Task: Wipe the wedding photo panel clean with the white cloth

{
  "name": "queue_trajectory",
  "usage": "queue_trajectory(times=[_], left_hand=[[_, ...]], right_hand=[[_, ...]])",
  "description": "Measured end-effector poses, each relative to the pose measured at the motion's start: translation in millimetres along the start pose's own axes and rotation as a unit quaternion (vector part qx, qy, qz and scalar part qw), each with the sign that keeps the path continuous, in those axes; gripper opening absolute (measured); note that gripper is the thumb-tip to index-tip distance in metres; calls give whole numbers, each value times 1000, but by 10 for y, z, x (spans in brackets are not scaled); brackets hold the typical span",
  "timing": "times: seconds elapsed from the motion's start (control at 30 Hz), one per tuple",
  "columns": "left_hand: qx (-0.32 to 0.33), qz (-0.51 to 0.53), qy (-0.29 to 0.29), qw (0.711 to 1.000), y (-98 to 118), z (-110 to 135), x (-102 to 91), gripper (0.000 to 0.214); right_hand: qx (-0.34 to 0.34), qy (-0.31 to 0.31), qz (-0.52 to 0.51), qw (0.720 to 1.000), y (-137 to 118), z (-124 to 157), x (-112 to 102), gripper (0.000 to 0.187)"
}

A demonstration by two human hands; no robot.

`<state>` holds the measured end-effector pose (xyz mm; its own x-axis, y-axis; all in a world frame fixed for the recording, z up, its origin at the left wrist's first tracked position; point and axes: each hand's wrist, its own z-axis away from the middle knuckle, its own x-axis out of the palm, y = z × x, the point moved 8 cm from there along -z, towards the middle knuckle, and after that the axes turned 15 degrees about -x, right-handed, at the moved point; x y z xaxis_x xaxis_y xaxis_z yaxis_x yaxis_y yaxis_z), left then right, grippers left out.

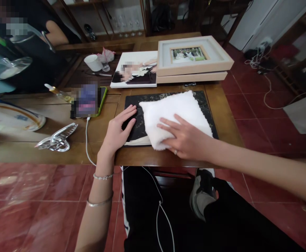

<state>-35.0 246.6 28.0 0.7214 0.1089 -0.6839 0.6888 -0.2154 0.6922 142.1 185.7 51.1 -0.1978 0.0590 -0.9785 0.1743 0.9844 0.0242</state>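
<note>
A fluffy white cloth [178, 105] lies folded over a dark, speckled flat board [202, 101], covering much of it. My right hand [180, 138] presses on the cloth from its near side, fingers spread over it and lower fingers sunk into its folded edge. At the board's left edge rests my left hand [120, 129], fingers stretched out and thumb apart, holding nothing. A pale strip [138, 141] shows along the board's near edge, left of the cloth. The board's surface beneath the cloth is hidden.
Behind the board are a photo print [137, 70] and stacked wooden picture frames [192, 56]. Leftward lie a phone [86, 101] on a white cable [87, 140], a dropper bottle [60, 93] and a hair clip [57, 138]. A white cup [93, 63] stands farther back; another person's arm [56, 33] shows there.
</note>
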Motion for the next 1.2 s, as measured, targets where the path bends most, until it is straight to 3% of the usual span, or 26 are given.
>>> queue_trajectory(times=[0.13,0.3,0.5,0.67,1.0,1.1,1.2], left_hand=[[-2,1,-1,1000,2,1,-4,35],[-3,6,-2,1000,15,3,-2,36],[-10,1,-4,1000,15,-1,0,37],[-7,1,-6,1000,18,-3,0,37],[-10,-3,-5,1000,7,3,10,36],[-12,0,-3,1000,0,2,10,35],[-10,-1,-4,1000,0,1,11,35]], right_hand=[[43,-22,-10,999,516,-39,34,34],[106,-32,3,994,1030,-83,31,31],[130,-27,9,991,1201,-108,21,29],[114,-43,18,992,900,-115,54,34],[-17,27,65,997,-458,-84,-96,20],[-34,39,65,997,-562,-72,-120,22],[-37,27,49,998,-441,-71,-79,15]])
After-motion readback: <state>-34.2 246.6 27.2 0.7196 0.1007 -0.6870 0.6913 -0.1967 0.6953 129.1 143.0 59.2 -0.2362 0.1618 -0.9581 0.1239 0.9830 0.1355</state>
